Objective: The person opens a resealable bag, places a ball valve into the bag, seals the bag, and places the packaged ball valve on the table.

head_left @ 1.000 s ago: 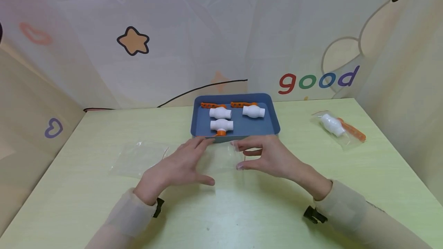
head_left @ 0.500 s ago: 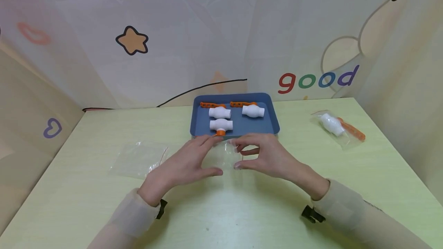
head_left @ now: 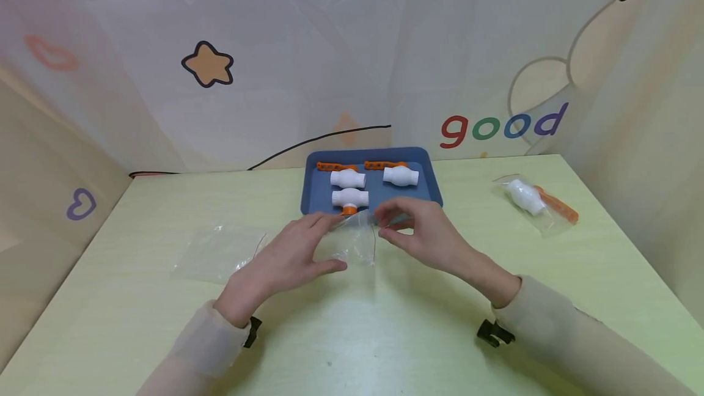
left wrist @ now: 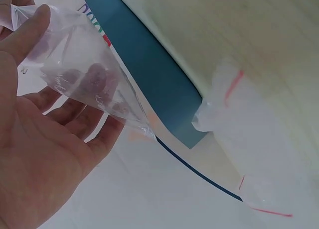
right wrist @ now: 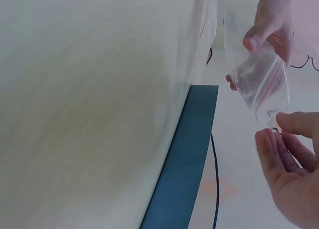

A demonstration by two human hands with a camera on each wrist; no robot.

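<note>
Bag of clear plastic (head_left: 357,244) is held over the desk (head_left: 429,335) beside the blue tray (head_left: 383,191), its edge pinched by the right hand (head_left: 420,234); the left hand (head_left: 286,255) touches it, fingers loosely spread.

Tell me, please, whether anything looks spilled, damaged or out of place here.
Nothing looks spilled or damaged. Only the nearest white valve in the blue tray stands out: its orange part is on the near side, while the other two valves have theirs on the far side.
</note>
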